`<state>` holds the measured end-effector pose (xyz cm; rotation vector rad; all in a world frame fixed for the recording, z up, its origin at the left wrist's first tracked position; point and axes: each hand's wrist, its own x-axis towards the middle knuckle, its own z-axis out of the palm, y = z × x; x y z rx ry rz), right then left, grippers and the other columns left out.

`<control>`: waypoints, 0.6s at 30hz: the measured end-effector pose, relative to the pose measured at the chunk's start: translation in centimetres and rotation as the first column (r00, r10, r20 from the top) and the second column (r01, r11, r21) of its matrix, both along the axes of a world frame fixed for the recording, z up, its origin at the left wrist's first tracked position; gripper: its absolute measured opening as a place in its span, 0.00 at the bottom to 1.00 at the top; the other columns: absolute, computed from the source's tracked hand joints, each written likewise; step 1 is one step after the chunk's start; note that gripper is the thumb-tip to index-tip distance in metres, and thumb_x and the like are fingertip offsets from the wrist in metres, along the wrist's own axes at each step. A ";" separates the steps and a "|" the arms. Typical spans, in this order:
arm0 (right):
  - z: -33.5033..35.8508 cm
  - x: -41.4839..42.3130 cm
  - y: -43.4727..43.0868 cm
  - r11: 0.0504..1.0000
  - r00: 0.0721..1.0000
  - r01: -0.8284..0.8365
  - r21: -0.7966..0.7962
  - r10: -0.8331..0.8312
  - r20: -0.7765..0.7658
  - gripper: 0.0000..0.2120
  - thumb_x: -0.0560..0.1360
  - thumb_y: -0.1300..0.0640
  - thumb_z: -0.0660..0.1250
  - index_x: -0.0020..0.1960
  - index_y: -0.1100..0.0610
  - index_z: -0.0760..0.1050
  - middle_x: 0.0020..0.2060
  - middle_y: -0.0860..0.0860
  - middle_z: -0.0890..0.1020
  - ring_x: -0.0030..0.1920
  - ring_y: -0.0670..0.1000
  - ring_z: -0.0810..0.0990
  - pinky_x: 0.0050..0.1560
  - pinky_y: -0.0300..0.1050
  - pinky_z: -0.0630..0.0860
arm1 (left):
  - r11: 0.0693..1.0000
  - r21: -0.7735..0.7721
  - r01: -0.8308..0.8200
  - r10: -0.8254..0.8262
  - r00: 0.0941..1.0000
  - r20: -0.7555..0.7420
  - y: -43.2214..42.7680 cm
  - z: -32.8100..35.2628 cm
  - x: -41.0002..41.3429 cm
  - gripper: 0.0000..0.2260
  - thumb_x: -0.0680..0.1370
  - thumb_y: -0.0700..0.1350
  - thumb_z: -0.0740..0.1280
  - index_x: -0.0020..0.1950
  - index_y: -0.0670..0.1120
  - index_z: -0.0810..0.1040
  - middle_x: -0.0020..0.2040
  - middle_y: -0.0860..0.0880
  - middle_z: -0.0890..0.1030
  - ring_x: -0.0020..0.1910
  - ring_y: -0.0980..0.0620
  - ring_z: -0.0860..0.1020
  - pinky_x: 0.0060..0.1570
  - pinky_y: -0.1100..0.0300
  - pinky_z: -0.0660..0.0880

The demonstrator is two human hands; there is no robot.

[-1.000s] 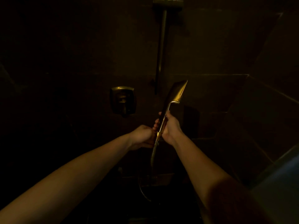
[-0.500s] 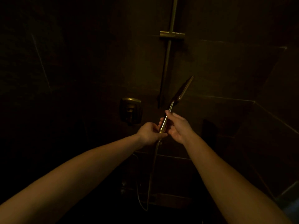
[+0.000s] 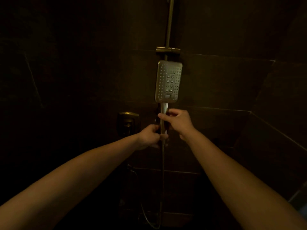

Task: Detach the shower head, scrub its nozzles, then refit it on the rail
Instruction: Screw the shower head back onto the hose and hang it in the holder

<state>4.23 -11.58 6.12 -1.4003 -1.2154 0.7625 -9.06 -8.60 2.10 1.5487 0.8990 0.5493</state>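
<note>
Shower head (image 3: 168, 82) directly above both hands, handle running down through them. Right hand (image 3: 178, 122) grip closed round upper handle; left hand (image 3: 150, 137) grip closed round handle base, just below. Head rectangular, metallic, nozzle face dotted with holes, turned toward camera. Long axis vertical, head up, hose (image 3: 162, 171) hanging down. Head just below slider bracket (image 3: 167, 49) on rail (image 3: 169, 22), at far wall.

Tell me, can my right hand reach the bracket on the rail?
Probably yes. The right hand grips the handle below the head, and the bracket sits bare just above the head; only the head itself lies between them.
</note>
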 end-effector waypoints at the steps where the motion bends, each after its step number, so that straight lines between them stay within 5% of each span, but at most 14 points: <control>1: 0.5 0.0 0.2 1.000 1.000 0.005 -0.009 -0.005 0.004 0.26 0.68 0.53 0.77 0.63 0.55 0.76 0.53 0.50 0.81 0.53 0.51 0.81 0.53 0.52 0.81 | 0.999 -0.021 0.033 -0.033 0.999 0.011 0.5 0.4 -0.3 0.12 0.80 0.38 0.64 0.64 0.45 0.72 0.52 0.43 0.81 0.53 0.45 0.82 0.57 0.46 0.78; 10: 3.2 -1.5 2.9 0.999 1.000 -0.005 0.042 0.006 -0.031 0.11 0.72 0.63 0.73 0.51 0.52 0.78 0.46 0.43 0.81 0.47 0.39 0.79 0.40 0.34 0.73 | 0.985 0.038 0.167 -0.167 0.986 0.001 5.0 2.6 -2.1 0.22 0.80 0.36 0.64 0.72 0.49 0.64 0.57 0.42 0.80 0.57 0.45 0.81 0.55 0.47 0.78; 13: 4.4 -2.0 3.8 0.996 0.999 0.043 0.084 -0.044 0.006 0.10 0.71 0.62 0.74 0.50 0.52 0.79 0.45 0.46 0.84 0.49 0.44 0.82 0.45 0.38 0.77 | 0.980 0.139 0.140 -0.147 0.988 0.042 6.8 3.8 -2.5 0.20 0.79 0.37 0.66 0.70 0.46 0.69 0.54 0.43 0.81 0.56 0.44 0.81 0.58 0.43 0.77; 18: 6.4 -2.1 5.2 0.991 0.997 0.073 0.116 -0.076 0.027 0.09 0.72 0.61 0.74 0.51 0.54 0.80 0.46 0.49 0.85 0.49 0.48 0.84 0.48 0.45 0.80 | 0.947 0.290 0.137 -0.148 0.989 0.014 8.9 6.8 -2.7 0.13 0.79 0.38 0.67 0.63 0.40 0.76 0.47 0.48 0.80 0.46 0.54 0.79 0.46 0.61 0.77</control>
